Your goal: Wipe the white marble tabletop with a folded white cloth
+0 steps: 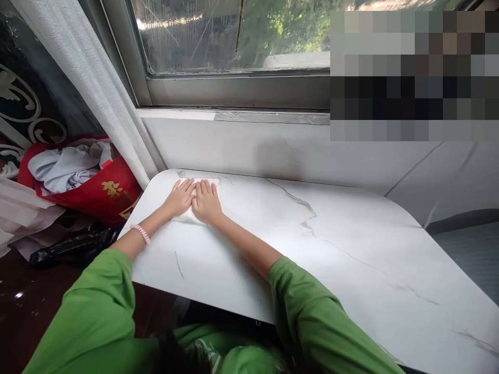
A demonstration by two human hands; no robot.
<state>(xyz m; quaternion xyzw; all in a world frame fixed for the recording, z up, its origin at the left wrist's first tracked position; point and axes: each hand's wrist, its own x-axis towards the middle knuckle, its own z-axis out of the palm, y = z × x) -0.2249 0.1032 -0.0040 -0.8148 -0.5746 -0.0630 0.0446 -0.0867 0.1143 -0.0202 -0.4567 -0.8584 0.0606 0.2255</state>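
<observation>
A folded white cloth (190,215) lies flat near the left end of the white marble-patterned table (312,249). On its left part rests my left hand (180,197), palm down with the fingers stretched out; a pink and white band circles that wrist. Beside it, my right hand (206,201) presses flat on the cloth too, fingers extended forward. The two hands almost touch at the thumbs. Both palms hide much of the cloth, whose edges show around them.
A red bag (89,187) filled with light clothes stands left of the table, below a pale curtain (89,78). Behind the table are a wall and a metal-framed window (237,91). A black plastic bag (74,252) lies on the dark floor. A grey seat (468,249) is at right.
</observation>
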